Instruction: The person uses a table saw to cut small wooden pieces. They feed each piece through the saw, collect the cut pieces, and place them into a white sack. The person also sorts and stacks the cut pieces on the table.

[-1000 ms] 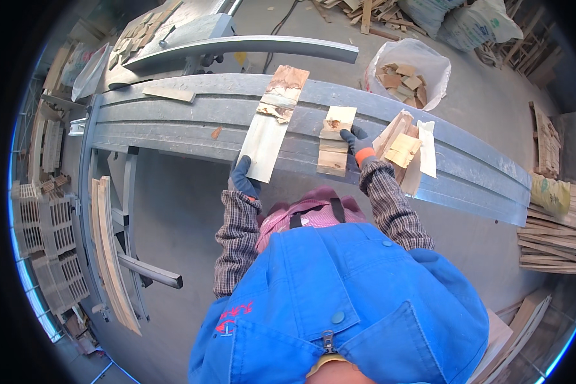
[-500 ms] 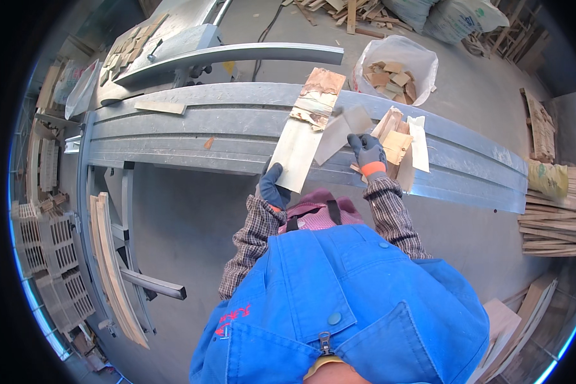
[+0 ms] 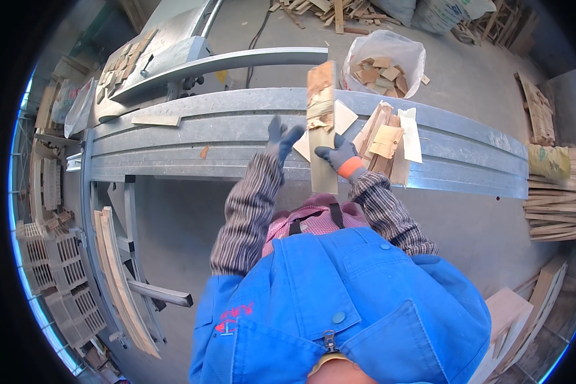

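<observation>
A long narrow wooden board (image 3: 321, 160), with rough brown bark-like patches on its far end, stands out over the bench's near edge. My right hand (image 3: 340, 158), in a grey glove with an orange cuff, is closed on the board's right edge. To the left of the board, my left hand (image 3: 281, 139) is raised over the bench with its gloved fingers apart, holding nothing. A pale thin wood piece (image 3: 344, 117) lies on the bench behind the board, partly hidden by it. Just right of my right hand is a small stack of wood strips (image 3: 384, 142).
The grey ribbed metal bench (image 3: 237, 131) runs across in front of me. A thin wood strip (image 3: 156, 120) lies on its left part. Beyond it stand a metal rail (image 3: 237, 59) and a white sack of wood offcuts (image 3: 390, 48). Timber piles (image 3: 560, 214) sit at the right.
My left hand has let go of the board and moved up, opening. My right hand has released the pale piece onto the bench and now grips the board, which has turned more upright.
</observation>
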{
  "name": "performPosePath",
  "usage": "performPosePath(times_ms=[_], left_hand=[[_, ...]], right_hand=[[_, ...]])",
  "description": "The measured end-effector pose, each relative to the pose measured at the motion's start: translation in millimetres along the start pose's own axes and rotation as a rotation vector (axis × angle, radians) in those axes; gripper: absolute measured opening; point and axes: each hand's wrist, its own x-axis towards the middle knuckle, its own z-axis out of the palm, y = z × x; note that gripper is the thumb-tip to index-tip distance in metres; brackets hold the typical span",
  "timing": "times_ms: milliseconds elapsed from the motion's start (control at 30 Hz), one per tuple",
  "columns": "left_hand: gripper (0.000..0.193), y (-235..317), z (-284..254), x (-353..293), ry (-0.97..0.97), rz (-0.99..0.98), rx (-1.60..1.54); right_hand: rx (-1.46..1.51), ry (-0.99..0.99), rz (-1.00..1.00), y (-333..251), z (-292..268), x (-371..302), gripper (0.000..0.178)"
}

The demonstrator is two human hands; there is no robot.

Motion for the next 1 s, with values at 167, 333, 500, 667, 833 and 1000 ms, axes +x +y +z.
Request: performPosePath(times_ms=[167, 333, 500, 667, 833, 1000], left_hand=[[0.111, 57, 30, 21, 0.091, -0.019, 0.069], [0.088, 89, 28, -26, 0.009, -0.284, 0.067], [0.074, 98, 32, -40, -0.050, -0.308, 0.016], [0.050, 70, 21, -12, -0.087, -0.240, -0.371], [0.053, 53, 17, 33, 0.332, -0.285, -0.720], [0.065, 36, -10, 30, 0.531, -0.299, -0.928]], right_hand=[[-0.597, -0.078, -0.283, -53, 16, -25, 0.045], [-0.722, -0.364, -0.463, -54, -15, -5, 0.036], [-0.814, -0.600, -0.557, -63, -39, 17, 0.034], [-0.845, -0.677, -0.482, -89, -43, 17, 0.033], [-0.639, -0.361, -0.542, -99, -56, 25, 0.050], [-0.284, 0.241, -0.683, -89, -60, -37, 0.059]])
